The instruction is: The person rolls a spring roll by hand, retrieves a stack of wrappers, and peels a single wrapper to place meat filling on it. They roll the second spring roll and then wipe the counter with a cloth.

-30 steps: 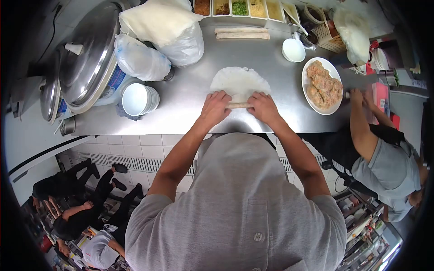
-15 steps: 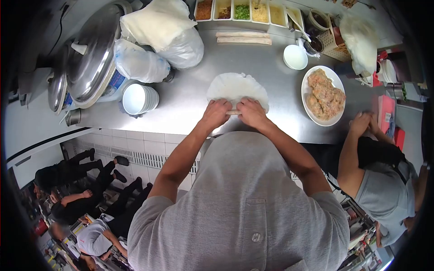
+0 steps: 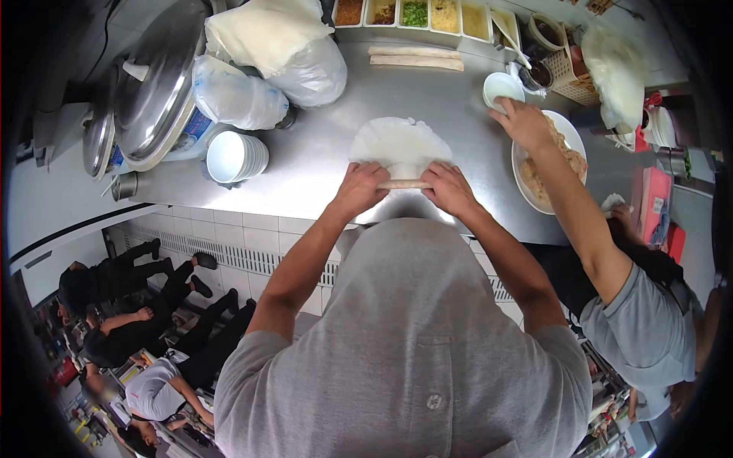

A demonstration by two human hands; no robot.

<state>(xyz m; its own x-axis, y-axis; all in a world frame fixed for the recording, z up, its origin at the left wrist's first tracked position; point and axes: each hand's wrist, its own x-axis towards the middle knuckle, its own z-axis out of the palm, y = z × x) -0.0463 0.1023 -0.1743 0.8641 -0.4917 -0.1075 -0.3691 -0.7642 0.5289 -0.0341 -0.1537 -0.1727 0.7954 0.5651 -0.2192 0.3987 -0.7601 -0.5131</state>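
Note:
A thin white round wrapper (image 3: 400, 143) lies flat on the steel counter, its near edge rolled into a narrow pale roll (image 3: 405, 184). My left hand (image 3: 361, 187) is closed on the left end of this roll, and my right hand (image 3: 450, 188) is closed on its right end. Between my hands the middle of the roll shows. Two finished-looking pale rolls (image 3: 416, 58) lie side by side farther back. To the right, a white oval plate (image 3: 522, 188) holds a mound of minced filling (image 3: 573, 158), partly covered by a co-worker's forearm.
A co-worker's hand (image 3: 521, 122) reaches from the right to a white bowl (image 3: 502, 88). Stacked white bowls (image 3: 237, 157), plastic bags (image 3: 309, 74) and large metal lids (image 3: 156, 84) stand left. Topping containers (image 3: 414, 13) line the back. Several people are at lower left.
My hands have moved apart along the roll, showing more of its middle. The co-worker's arm has reached over the plate to the white bowl.

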